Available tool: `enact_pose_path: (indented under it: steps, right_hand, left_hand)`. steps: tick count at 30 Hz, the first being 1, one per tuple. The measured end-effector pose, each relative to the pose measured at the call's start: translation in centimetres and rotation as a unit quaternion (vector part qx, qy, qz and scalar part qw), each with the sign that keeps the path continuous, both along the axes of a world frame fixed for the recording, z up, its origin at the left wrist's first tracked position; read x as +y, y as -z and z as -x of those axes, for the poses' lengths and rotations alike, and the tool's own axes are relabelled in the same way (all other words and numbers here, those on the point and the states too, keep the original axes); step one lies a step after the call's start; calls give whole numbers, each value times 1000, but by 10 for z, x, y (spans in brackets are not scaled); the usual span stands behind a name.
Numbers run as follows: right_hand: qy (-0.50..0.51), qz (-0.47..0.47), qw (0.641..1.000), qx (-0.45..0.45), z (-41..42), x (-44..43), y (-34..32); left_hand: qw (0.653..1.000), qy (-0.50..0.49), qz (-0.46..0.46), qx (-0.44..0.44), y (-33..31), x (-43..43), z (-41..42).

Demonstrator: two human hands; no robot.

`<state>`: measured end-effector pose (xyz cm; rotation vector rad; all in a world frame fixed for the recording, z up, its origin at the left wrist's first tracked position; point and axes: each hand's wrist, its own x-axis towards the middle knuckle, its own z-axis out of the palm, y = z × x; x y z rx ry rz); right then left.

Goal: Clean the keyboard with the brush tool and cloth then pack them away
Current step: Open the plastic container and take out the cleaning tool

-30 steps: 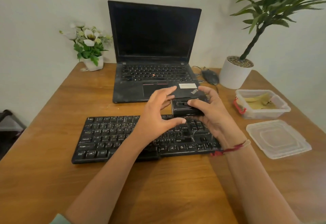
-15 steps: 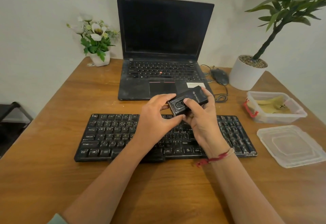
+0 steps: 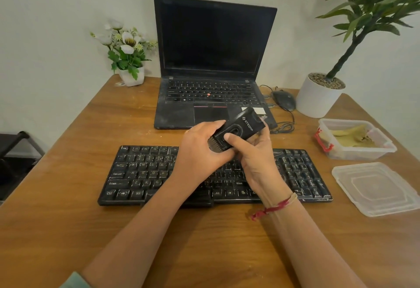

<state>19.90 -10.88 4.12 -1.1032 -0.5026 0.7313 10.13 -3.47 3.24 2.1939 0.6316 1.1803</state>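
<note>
While both forearms angle inward, the left hand [image 3: 201, 151] curls around the bristle end of the brush tool [image 3: 241, 127] and the right hand [image 3: 255, 153] grips its body, thumb on top; the keyboard [image 3: 141, 172] lies beneath, the yellowish cloth [image 3: 351, 136] in a clear container [image 3: 363, 154] right of them.

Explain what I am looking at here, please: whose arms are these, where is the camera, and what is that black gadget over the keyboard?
There is no machine: these are a person's bare arms, seen from a wide-angle camera worn on their head, looking forward and down. The left hand and right hand both grip the black brush tool, bristles towards the left hand, above the keyboard on the wooden table. Behind stands an open laptop, screen dark, with a mouse beside it. To the right a clear container holds a yellowish cloth; its lid lies off, nearer the person. A flower pot and a potted plant stand at the back.
</note>
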Motion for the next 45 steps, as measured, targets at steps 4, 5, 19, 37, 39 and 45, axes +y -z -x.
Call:
enact_pose_path:
  steps: [4,5,19,37,39,45]
  right_hand:
    - [-63,43,997,-6,4,-1,0]
    - [-72,43,996,-11,3,-2,0]
    - [-55,33,988,139,-2,-4,-3]
    - [110,72,987,-95,-10,-12,-6]
    - [115,66,988,-75,-6,-15,-5]
    - [140,94,976,-136,9,-32,7]
  left_hand:
    - [1000,-4,-11,16,2,5,1]
    - [1000,0,-11,19,2,6,2]
    - [998,46,5,33,1,5,3]
    - [944,2,228,239,-4,100,147]
    - [923,21,227,309,5,104,164]
    - [858,129,297,400,4,102,176]
